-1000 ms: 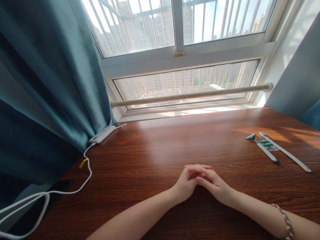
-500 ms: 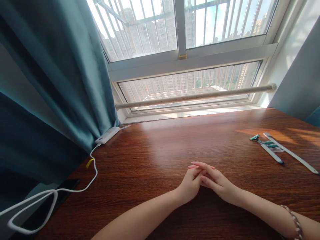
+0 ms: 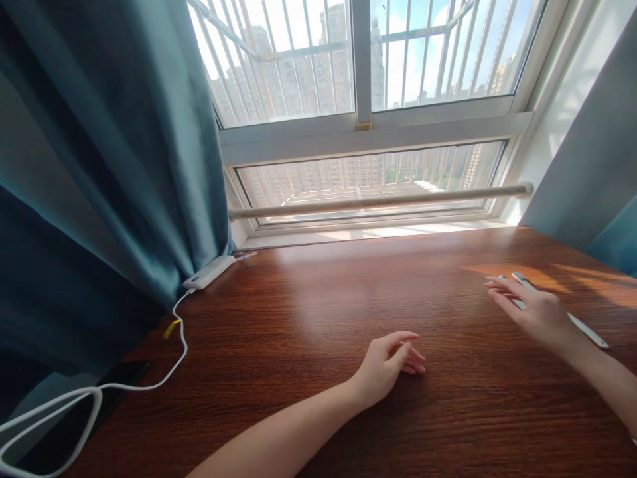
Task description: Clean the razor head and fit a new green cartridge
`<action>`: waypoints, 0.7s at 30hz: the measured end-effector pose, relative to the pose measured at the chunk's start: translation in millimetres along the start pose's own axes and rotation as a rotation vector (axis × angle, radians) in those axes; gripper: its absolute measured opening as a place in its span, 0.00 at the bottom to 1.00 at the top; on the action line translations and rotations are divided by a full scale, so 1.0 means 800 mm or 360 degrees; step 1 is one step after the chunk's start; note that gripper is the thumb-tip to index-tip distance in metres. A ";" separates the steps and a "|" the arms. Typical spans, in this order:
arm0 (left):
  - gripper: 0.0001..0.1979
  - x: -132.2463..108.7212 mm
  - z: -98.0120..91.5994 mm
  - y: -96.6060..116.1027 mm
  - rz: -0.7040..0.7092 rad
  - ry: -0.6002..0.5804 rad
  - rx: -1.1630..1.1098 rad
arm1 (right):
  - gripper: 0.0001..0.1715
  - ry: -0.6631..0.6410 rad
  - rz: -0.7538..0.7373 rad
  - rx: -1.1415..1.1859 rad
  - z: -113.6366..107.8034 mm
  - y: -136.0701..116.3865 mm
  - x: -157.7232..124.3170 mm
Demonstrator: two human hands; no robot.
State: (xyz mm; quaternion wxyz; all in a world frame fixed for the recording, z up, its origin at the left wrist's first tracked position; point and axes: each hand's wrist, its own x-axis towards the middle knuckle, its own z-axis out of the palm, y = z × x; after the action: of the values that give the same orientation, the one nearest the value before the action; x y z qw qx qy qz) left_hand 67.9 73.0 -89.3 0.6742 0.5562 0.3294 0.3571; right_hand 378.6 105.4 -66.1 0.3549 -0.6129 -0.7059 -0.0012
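Over toward the right edge of the table [image 3: 308, 299], I've got the right hand [image 3: 540, 315] palm down above the razor [image 3: 519, 305]. Fingers are stretched out toward the middle of the table and kept close to each other, thumb a bit apart from them. Only slivers of the razor show past the hand, so from my end of the feed I can't tell if skin is touching it. A long white stick [image 3: 590, 330] runs under that same hand, one end poking out toward the far right corner, the other out past the wrist toward the right edge.

Left hand [image 3: 383, 368] is just chilling near the middle of the table, forearm coming in from the near edge. Fingers are loosely curled and relaxed, thumb sitting off them.

Up at the far left corner I can see a white box [image 3: 209, 272] right by the blue curtain [image 3: 194, 172]. A white cable [image 3: 185, 348] with a yellow tag [image 3: 172, 328] on it snakes from the box along the left edge. Sunlight hits the far right corner, and the window [image 3: 308, 166] sits beyond the far edge.
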 end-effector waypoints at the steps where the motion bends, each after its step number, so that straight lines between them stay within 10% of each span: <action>1: 0.18 0.000 0.001 0.000 -0.0009 0.0000 0.0008 | 0.23 0.0205 0.0092 -0.0253 -0.013 0.038 -0.001; 8: 0.16 -0.001 0.003 0.004 -0.0005 -0.0004 0.0112 | 0.37 0.0086 0.0634 -0.0740 -0.043 0.211 -0.017; 21: 0.16 0.001 -0.002 0.004 0.0006 -0.0042 0.0239 | 0.30 -0.0025 0.0407 -0.0533 0.009 0.192 -0.017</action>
State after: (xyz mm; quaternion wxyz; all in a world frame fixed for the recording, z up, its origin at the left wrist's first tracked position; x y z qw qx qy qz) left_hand 66.7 74.6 -86.7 0.6343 0.6105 0.3452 0.3253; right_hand 507.9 135.0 -144.5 0.2397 -0.7480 -0.6151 -0.0687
